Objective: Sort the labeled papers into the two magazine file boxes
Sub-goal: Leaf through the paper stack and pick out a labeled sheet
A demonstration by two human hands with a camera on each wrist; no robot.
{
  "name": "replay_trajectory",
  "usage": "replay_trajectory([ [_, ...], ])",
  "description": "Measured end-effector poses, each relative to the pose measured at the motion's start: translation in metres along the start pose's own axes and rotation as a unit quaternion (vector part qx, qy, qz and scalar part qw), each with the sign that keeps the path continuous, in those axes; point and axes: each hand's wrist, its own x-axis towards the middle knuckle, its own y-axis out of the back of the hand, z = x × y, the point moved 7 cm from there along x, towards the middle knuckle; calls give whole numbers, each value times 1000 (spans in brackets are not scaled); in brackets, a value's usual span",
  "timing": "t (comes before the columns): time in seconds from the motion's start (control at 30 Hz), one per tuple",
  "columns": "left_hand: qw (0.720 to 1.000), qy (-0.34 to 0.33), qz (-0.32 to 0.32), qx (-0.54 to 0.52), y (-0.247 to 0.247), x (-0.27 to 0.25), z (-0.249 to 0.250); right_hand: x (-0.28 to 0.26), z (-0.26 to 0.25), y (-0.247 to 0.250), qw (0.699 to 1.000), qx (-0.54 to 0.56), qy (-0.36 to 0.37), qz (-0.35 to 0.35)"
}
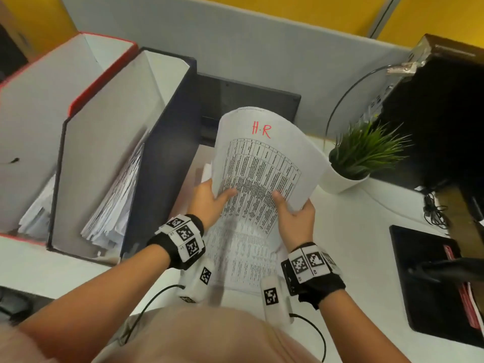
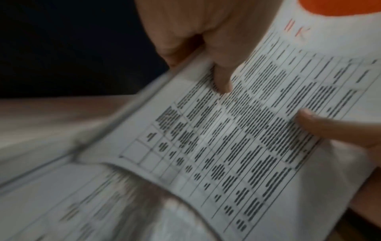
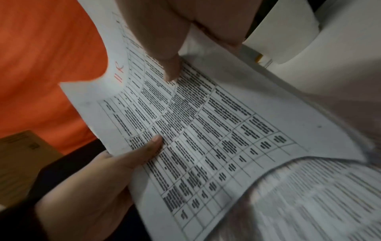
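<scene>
Thin white paper (image 1: 264, 158), printed with a table and marked "H.R" in red, curls upright at frame centre, pinched low by the left hand (image 1: 209, 200) and right hand (image 1: 296, 216). Both stiff cardboard boxes, dark-edged (image 1: 167, 163) and red-edged (image 1: 104, 74), stand to the left, nearer the left hand, mouths open upward.

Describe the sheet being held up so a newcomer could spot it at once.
Start at the two magazine file boxes on the left of the white desk; just right of them, both hands raise one sheet above the paper pile. The left hand and right hand pinch its lower edge. Unlike its neighbours, it curls upward and shows "H.R" in red above a printed table.
</scene>
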Motion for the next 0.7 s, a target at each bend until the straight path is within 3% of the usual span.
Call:
replay_trajectory([
  [0.2, 998, -6, 39, 42, 32, 6, 37, 16, -27, -1, 998, -10, 59, -16],
  [0.37, 995, -33, 42, 83, 109, 6, 93, 25, -35, -9, 987, -65, 117, -83],
  [0.53, 985, 29, 94, 144, 229, 5, 113, 24, 9, -3, 982, -153, 42, -101],
  [0.7, 952, 124, 172, 221, 335, -1, 99, 24, 53, 17, 957, -277, -39, -78],
])
